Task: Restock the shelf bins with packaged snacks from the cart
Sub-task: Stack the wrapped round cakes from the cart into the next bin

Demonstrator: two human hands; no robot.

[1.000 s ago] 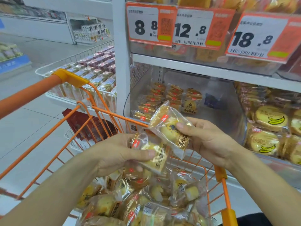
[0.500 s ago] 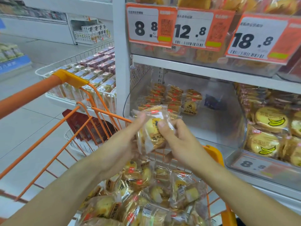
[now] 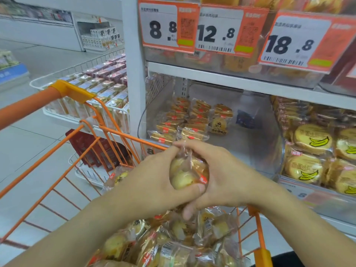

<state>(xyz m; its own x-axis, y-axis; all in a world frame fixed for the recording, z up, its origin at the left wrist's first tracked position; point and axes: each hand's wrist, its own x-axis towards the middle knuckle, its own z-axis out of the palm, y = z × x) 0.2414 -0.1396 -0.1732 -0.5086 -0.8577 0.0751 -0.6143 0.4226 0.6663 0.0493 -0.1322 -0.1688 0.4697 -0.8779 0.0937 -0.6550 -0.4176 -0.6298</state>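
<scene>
Since earlier: left hand (image 3: pixel 154 182) and right hand (image 3: pixel 229 176) now cup clear-wrapped yellow cake packets (image 3: pixel 187 170) together above orange wire cart's far rim (image 3: pixel 123 134), stacked for one-trip binning.

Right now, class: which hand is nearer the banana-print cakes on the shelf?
Right. The right hand is just left of the banana-print cakes; the left hand is further left, over the cart. Both hold snack packets.

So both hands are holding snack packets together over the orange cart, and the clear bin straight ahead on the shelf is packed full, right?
Not quite. In the head view, the clear bin is only partly filled, with packets at its back left. Otherwise right: left hand and right hand hold the snack packets together over the orange cart.
</scene>
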